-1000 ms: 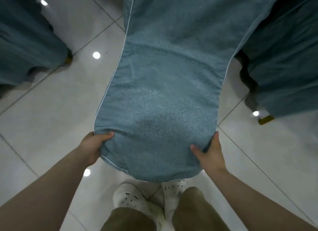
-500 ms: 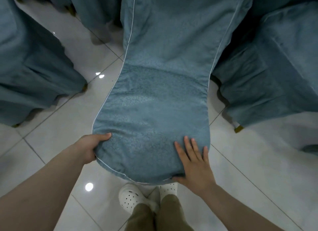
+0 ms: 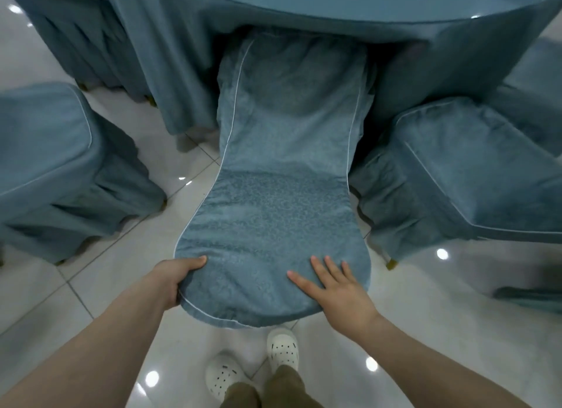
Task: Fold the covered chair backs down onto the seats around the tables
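Note:
A chair back in a teal cover with white piping (image 3: 273,219) stretches from the table towards me, its rounded top end nearest me. My left hand (image 3: 175,275) grips the left corner of that top end, thumb over the fabric and fingers hidden beneath. My right hand (image 3: 334,283) lies flat on the cover near the right corner, fingers spread and straight. The chair's seat end (image 3: 292,73) sits tucked under the tablecloth's edge.
A round table draped in a teal cloth (image 3: 365,9) fills the top. Covered chairs stand on the left (image 3: 45,152) and on the right (image 3: 456,170). The floor is glossy white tile (image 3: 121,255); my white shoes (image 3: 252,365) are just below the chair back.
My right hand went from gripping the right edge to lying flat on the cover. The view has lifted, bringing the table and both neighbouring chairs into sight.

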### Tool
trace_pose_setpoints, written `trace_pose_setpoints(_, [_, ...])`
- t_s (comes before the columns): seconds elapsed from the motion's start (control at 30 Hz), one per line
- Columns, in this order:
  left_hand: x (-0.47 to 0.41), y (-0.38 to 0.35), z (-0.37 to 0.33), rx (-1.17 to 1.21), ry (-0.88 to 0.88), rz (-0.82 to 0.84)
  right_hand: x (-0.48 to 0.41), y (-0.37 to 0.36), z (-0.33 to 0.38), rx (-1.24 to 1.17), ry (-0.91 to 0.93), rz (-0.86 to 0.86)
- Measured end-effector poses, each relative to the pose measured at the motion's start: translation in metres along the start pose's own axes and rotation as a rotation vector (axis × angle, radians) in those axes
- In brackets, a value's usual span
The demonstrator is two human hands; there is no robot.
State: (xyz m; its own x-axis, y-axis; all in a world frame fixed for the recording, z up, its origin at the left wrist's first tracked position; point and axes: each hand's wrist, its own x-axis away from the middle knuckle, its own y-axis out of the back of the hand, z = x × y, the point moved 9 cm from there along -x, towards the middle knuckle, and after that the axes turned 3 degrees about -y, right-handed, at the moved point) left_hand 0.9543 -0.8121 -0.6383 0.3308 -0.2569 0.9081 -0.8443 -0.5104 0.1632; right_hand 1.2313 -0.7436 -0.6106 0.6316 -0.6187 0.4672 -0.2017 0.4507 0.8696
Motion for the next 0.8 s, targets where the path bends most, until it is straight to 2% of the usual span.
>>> trace_pose_setpoints(0.33, [0.099,0.022,-0.009,0.039,-0.055,-0.026,0.056,0.074,0.017,0.016,0.052,0.049])
trace_pose_setpoints(0.5, [0.129,0.038,-0.017,0.004,-0.190,-0.070,0.079,0.107,0.027,-0.017,0.059,0.036])
trace_pose_setpoints(0.6, [0.147,0.053,-0.035,-0.282,-0.410,-0.203,0.087,0.121,0.037,-0.036,0.053,0.011])
trace_pose_setpoints(0.67, [0.165,0.051,-0.046,-0.632,-0.608,-0.246,0.092,0.128,0.043,-0.049,0.042,0.008])
trace_pose_setpoints(0.73, [0.187,0.040,-0.051,-0.960,-0.849,-0.245,0.097,0.137,0.049,-0.072,0.032,-0.013])
trace_pose_setpoints(0.8, [0.205,0.035,-0.050,-1.154,-1.015,-0.204,0.104,0.149,0.052,-0.099,0.015,-0.036])
